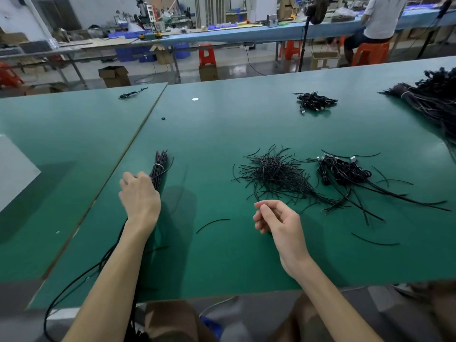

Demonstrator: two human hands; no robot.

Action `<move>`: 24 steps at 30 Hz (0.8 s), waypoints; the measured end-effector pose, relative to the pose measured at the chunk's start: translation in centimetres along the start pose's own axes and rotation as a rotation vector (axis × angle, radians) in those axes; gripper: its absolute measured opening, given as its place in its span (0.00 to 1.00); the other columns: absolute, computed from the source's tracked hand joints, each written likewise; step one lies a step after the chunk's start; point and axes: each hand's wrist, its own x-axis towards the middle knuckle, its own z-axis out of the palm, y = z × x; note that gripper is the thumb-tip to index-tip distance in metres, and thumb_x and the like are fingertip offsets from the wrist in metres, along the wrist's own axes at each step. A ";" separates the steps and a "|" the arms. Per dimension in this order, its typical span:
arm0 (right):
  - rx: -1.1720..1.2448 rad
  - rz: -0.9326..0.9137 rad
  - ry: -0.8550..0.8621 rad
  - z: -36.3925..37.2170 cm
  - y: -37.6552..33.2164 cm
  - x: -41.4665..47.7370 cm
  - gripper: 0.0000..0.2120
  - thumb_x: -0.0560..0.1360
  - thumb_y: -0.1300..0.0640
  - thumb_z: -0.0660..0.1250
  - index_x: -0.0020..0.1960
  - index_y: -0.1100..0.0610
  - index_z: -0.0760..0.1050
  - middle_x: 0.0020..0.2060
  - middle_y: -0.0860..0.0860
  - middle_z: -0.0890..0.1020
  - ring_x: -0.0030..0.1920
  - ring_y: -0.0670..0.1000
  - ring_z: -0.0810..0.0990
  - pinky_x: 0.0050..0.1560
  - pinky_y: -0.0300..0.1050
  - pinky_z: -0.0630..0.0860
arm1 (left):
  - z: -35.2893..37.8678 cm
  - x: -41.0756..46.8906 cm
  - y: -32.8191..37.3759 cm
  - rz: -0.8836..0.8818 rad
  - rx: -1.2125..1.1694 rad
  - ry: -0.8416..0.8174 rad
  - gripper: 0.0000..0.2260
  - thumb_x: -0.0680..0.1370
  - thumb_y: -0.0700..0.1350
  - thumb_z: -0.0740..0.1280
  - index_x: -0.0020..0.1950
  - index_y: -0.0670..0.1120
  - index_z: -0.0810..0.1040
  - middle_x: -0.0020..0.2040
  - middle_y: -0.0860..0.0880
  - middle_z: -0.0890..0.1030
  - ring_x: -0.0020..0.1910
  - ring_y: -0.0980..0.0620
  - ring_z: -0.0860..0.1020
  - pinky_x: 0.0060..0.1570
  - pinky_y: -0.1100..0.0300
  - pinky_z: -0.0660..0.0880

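One left hand (139,196) grips thin banded wires (160,169).

A tied bundle of wires (160,167) is held at its near end by the left hand (139,196) on the green worktop (222,134). The right hand (276,218) is seen loosely curled, just beside a messy pile of short black wires (274,174).

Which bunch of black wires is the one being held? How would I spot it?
Look at the big green table and find the seam running down its left part. Just right of that seam, the left hand grips a bundle of straight dark wires. Unlike the loose pile and the coiled cables farther right, it is neat and tied with a white band.
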 end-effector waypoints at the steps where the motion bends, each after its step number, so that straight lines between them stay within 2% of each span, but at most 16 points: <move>1: -0.001 0.000 -0.002 0.0 0.0 0.0 0.07 0.83 0.64 0.64 0.52 0.61 0.81 0.37 0.53 0.84 0.36 0.49 0.81 0.36 0.39 0.77 | -0.3 -0.1 0.3 0.043 -0.044 0.006 0.10 0.80 0.29 0.62 0.57 0.35 0.80 0.57 0.35 0.74 0.49 0.36 0.74 0.48 0.46 0.69; 2: -0.005 -0.001 -0.007 0.0 0.0 0.0 0.07 0.83 0.64 0.64 0.52 0.60 0.81 0.37 0.52 0.84 0.36 0.49 0.80 0.36 0.39 0.77 | -0.5 -0.2 0.7 0.095 -0.091 -0.004 0.10 0.81 0.31 0.63 0.57 0.38 0.82 0.54 0.38 0.74 0.43 0.39 0.74 0.45 0.49 0.69; 4: -0.027 -0.005 -0.027 0.0 0.0 -0.1 0.07 0.83 0.64 0.64 0.52 0.60 0.81 0.37 0.52 0.84 0.36 0.48 0.80 0.37 0.38 0.77 | -1.1 -0.7 1.8 0.200 -0.160 -0.066 0.11 0.81 0.33 0.65 0.55 0.42 0.86 0.49 0.45 0.77 0.39 0.43 0.74 0.43 0.52 0.70; 7: -0.068 -0.015 -0.053 0.1 -0.1 -0.2 0.06 0.83 0.63 0.64 0.52 0.59 0.81 0.37 0.52 0.84 0.36 0.48 0.81 0.37 0.39 0.76 | -2.0 -1.9 3.2 0.263 -0.174 -0.221 0.15 0.75 0.30 0.63 0.49 0.45 0.86 0.45 0.48 0.84 0.38 0.43 0.81 0.43 0.49 0.79; 10: -0.171 -0.039 -0.107 0.3 -0.2 -0.5 0.06 0.83 0.61 0.65 0.52 0.56 0.81 0.38 0.51 0.85 0.37 0.48 0.82 0.38 0.39 0.77 | -2.2 -3.7 4.0 0.334 -0.119 -0.325 0.19 0.70 0.29 0.61 0.49 0.47 0.85 0.44 0.50 0.86 0.39 0.43 0.83 0.45 0.49 0.81; 12: -0.293 -0.059 -0.177 0.7 -0.2 -0.8 0.05 0.83 0.58 0.66 0.52 0.54 0.80 0.38 0.50 0.85 0.37 0.47 0.83 0.40 0.39 0.78 | -1.6 -4.8 4.2 0.395 -0.062 -0.374 0.19 0.70 0.29 0.61 0.50 0.46 0.85 0.45 0.50 0.86 0.42 0.43 0.83 0.45 0.50 0.80; 14: -0.409 -0.074 -0.239 1.2 -0.1 -1.1 0.04 0.82 0.55 0.67 0.51 0.52 0.80 0.38 0.47 0.86 0.37 0.46 0.83 0.43 0.39 0.79 | -0.9 -5.6 3.9 0.411 -0.078 -0.392 0.17 0.75 0.31 0.62 0.54 0.47 0.85 0.49 0.49 0.85 0.48 0.42 0.83 0.48 0.49 0.79; 16: -0.464 -0.083 -0.259 1.3 0.0 -1.1 0.03 0.82 0.54 0.68 0.51 0.51 0.80 0.39 0.46 0.86 0.37 0.44 0.83 0.44 0.38 0.79 | -0.6 -5.7 3.3 0.420 -0.100 -0.345 0.12 0.81 0.37 0.66 0.61 0.48 0.84 0.55 0.47 0.82 0.53 0.42 0.80 0.55 0.48 0.76; 18: -0.461 -0.088 -0.254 1.2 0.0 -1.1 0.03 0.82 0.54 0.68 0.51 0.51 0.80 0.38 0.47 0.85 0.38 0.44 0.83 0.44 0.37 0.79 | -0.8 -5.4 2.5 0.442 -0.048 -0.277 0.14 0.81 0.41 0.69 0.67 0.47 0.81 0.60 0.46 0.79 0.59 0.43 0.78 0.62 0.49 0.71; 20: -0.458 -0.088 -0.253 1.0 0.0 -1.0 0.03 0.82 0.54 0.67 0.51 0.51 0.80 0.39 0.46 0.85 0.38 0.44 0.83 0.44 0.38 0.79 | -1.6 -5.1 1.6 0.392 -0.030 -0.210 0.15 0.81 0.42 0.69 0.68 0.45 0.79 0.63 0.44 0.78 0.62 0.42 0.75 0.64 0.49 0.69; 22: -0.465 -0.090 -0.260 1.1 0.0 -1.1 0.03 0.82 0.54 0.67 0.51 0.51 0.80 0.39 0.46 0.85 0.38 0.45 0.83 0.44 0.37 0.79 | -2.6 -4.5 0.5 0.271 0.010 -0.181 0.16 0.82 0.45 0.68 0.68 0.42 0.77 0.63 0.41 0.77 0.63 0.39 0.73 0.63 0.45 0.70; 24: -0.482 -0.100 -0.267 1.2 0.2 -1.1 0.03 0.82 0.53 0.67 0.51 0.50 0.80 0.39 0.45 0.85 0.39 0.45 0.83 0.44 0.36 0.78 | -3.6 -3.7 -0.8 0.114 0.110 -0.248 0.18 0.83 0.50 0.66 0.67 0.39 0.75 0.64 0.38 0.76 0.64 0.36 0.72 0.61 0.43 0.71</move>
